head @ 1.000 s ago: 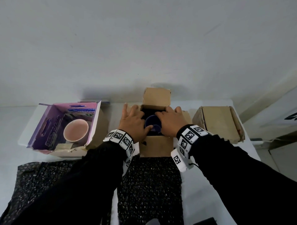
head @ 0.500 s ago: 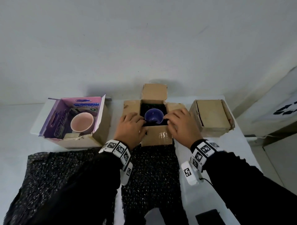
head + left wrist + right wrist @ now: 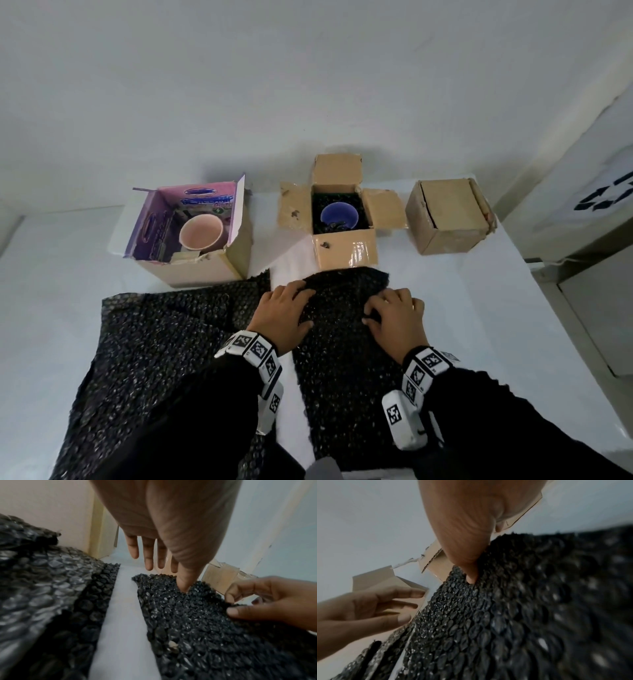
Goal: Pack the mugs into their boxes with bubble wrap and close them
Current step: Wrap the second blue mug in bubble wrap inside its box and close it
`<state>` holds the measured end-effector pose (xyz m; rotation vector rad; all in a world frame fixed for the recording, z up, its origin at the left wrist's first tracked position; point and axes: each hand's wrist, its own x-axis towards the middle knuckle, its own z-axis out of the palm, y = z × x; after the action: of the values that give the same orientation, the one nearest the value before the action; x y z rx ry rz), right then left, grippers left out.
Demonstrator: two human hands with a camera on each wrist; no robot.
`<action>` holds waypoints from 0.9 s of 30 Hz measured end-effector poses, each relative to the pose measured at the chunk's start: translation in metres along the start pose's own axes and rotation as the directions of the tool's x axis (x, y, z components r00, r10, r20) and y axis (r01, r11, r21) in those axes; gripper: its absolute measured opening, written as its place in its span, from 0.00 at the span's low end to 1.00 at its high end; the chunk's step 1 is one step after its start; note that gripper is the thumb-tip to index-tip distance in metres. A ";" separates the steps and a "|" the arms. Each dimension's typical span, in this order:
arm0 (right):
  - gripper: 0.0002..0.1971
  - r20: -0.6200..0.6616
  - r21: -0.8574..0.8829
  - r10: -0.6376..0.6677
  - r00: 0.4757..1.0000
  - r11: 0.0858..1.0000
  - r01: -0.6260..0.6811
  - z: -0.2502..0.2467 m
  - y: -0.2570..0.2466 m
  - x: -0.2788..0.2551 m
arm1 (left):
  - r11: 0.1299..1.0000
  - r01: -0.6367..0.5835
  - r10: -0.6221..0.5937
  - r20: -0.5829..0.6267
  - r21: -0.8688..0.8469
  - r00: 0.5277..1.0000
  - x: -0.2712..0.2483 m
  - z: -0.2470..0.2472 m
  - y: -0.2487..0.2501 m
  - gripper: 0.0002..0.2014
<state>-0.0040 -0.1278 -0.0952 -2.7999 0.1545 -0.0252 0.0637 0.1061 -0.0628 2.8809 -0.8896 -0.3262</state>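
A blue mug [image 3: 339,216] sits in the open brown box [image 3: 346,251], with black bubble wrap packed around it. A pink mug [image 3: 201,233] stands in the open purple box [image 3: 191,270] at the left. In front of the brown box lies a strip of black bubble wrap [image 3: 342,346]. My left hand [image 3: 284,315] rests on its far left corner with straight fingers and the thumb touching the wrap. My right hand [image 3: 394,315] pinches the strip's far right edge between thumb and curled fingers [image 3: 231,595].
A closed brown box [image 3: 448,226] stands at the right of the white table [image 3: 486,308]. A larger sheet of black bubble wrap [image 3: 154,342] covers the near left. The wall is just behind the boxes, and the table's right edge is close to the closed box.
Both hands have left the brown box and drawn back toward me onto the bubble wrap strip. The blue mug stays in the box, now uncovered.
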 end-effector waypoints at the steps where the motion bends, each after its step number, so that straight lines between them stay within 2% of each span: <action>1: 0.07 -0.042 0.062 -0.024 0.999 0.998 0.026 -0.002 -0.001 -0.001 | 1.000 -0.005 0.005 -0.028 -0.006 1.000 -0.002 -0.001 -0.001 0.36; 4: 0.12 -0.064 0.338 -0.155 0.986 0.926 0.168 -0.016 -0.009 -0.003 | 0.998 -0.062 0.057 -0.149 -0.031 0.987 -0.002 -0.011 -0.001 0.49; 6: 0.13 -0.051 0.434 -0.242 0.969 0.869 0.240 -0.029 -0.018 -0.003 | 0.989 -0.143 0.135 -0.171 -0.034 0.976 0.002 -0.021 0.005 0.54; 8: 0.12 -0.086 0.476 -0.297 0.951 0.826 0.301 -0.041 -0.028 -0.003 | 0.980 -0.199 0.198 -0.167 0.008 0.966 0.007 -0.031 0.012 0.50; 9: 0.12 -0.113 0.500 -0.298 0.948 0.807 0.314 -0.046 -0.033 -0.003 | 0.976 -0.215 0.217 -0.174 0.034 0.960 0.011 -0.036 0.015 0.43; 11: 0.16 -0.126 0.557 -0.218 0.968 0.792 0.251 -0.054 -0.040 -0.002 | 0.971 -0.231 0.238 -0.208 0.058 0.949 0.016 -0.043 0.019 0.23; 12: 0.21 -0.075 0.585 -0.152 0.986 0.794 0.167 -0.057 -0.041 -0.002 | 0.969 -0.246 0.244 -0.244 0.021 0.939 0.018 -0.045 0.020 0.17; 14: 0.29 0.115 0.590 -0.069 0.991 0.808 -0.012 -0.061 -0.037 -0.001 | 0.941 -0.299 0.237 -0.321 -0.159 0.917 0.019 -0.049 0.018 0.12; 16: 0.22 0.281 0.554 -0.063 0.958 0.825 -0.108 -0.063 -0.029 0.001 | 0.893 -0.331 0.215 -0.357 -0.304 0.909 0.018 -0.053 0.015 0.13; 18: 0.17 0.333 0.548 -0.070 0.940 0.826 -0.132 -0.069 -0.026 0.004 | 0.889 -0.309 0.190 -0.342 -0.338 0.920 0.017 -0.060 0.012 0.16; 21: 0.19 0.312 0.552 -0.094 0.945 0.828 -0.100 -0.086 -0.027 0.015 | 0.911 -0.263 0.158 -0.318 -0.318 0.935 0.015 -0.073 0.013 0.20; 24: 0.14 0.305 0.504 -0.126 0.944 0.862 -0.047 -0.108 -0.027 0.036 | 0.934 -0.181 0.089 -0.289 -0.308 0.953 0.018 -0.091 0.010 0.29; 27: 0.06 0.246 0.404 -0.181 0.952 0.912 0.069 -0.132 -0.028 0.057 | 0.976 -0.034 -0.008 -0.192 -0.214 0.981 0.025 -0.107 -0.004 0.19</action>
<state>0.0507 -0.1516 0.0380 -2.3746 -0.0929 0.2772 0.1113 0.0990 0.0364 2.6505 -0.7856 -0.1306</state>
